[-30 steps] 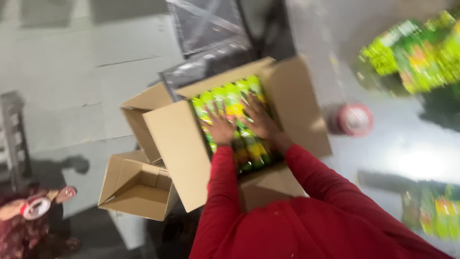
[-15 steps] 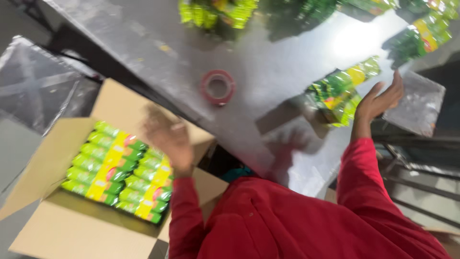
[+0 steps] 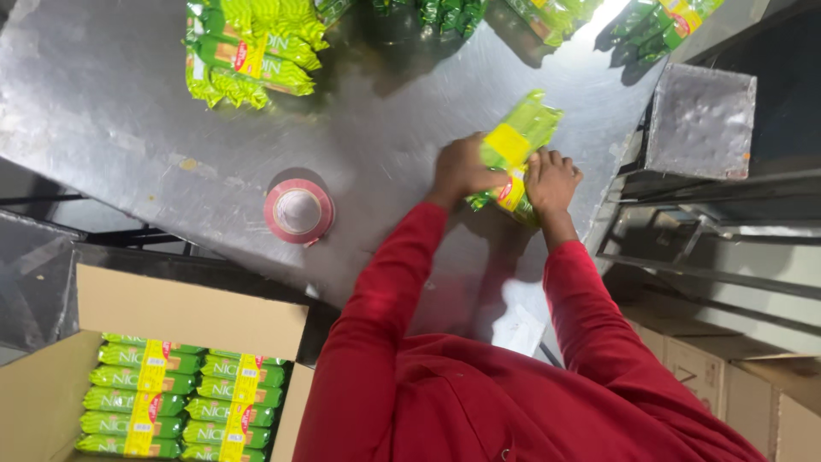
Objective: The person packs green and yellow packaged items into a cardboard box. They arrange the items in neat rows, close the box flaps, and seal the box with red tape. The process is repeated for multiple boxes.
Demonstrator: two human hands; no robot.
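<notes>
A dull steel desk (image 3: 128,111) fills the upper part of the view from the head camera, its edge running diagonally from lower left to upper right. Both arms, in red sleeves, reach forward from the lower centre and converge above the desk's right portion. The left hand (image 3: 460,171) is closed around the left side of a bundle of green and yellow packets (image 3: 516,145), fingers curled against its wrapping. The right hand (image 3: 552,178) grips the bundle's lower right end, knuckles upward and wrist bent slightly inward. The bundle lies tilted between the two hands, its upper end pointing toward the far right; whether it rests on the desk or is lifted cannot be told. A roll of red tape (image 3: 298,210) lies flat on the desk to the left of the left forearm, well apart from the hands. More green packets (image 3: 248,47) lie at the desk's far edge. Below the desk at lower left, an open cardboard box (image 3: 192,316) holds rows of the same packets.
</notes>
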